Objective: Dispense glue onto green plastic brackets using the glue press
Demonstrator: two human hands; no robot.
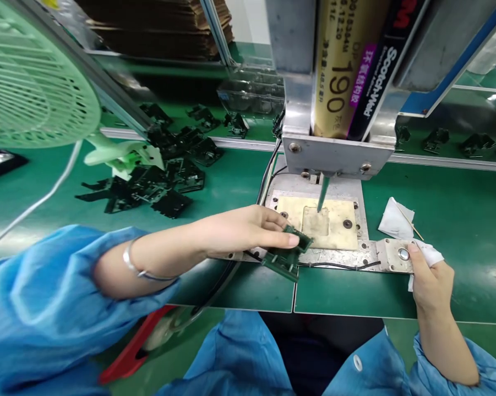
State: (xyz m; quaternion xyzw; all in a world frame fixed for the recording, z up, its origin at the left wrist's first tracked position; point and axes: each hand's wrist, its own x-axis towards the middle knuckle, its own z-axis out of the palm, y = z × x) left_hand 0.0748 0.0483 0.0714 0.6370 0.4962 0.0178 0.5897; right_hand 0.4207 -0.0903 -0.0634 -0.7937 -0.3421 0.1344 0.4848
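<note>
My left hand [248,228] pinches a small dark green plastic part [288,254] at the near left edge of a tan fixture plate [338,217]. A green dispensing nozzle [322,197] points down at the plate's square recess from a gold and black adhesive cartridge [347,66] clamped in a metal holder. My right hand [429,278] is closed around a white tissue [431,256], its thumb beside a round metal button [403,253] on the steel base.
A heap of black plastic parts [161,176] lies at the left under a pale green fan [33,77]. More black parts [458,143] lie beyond a rail. A crumpled tissue with a thin stick [396,219] rests right of the plate. A red-handled tool [136,346] sits below the table edge.
</note>
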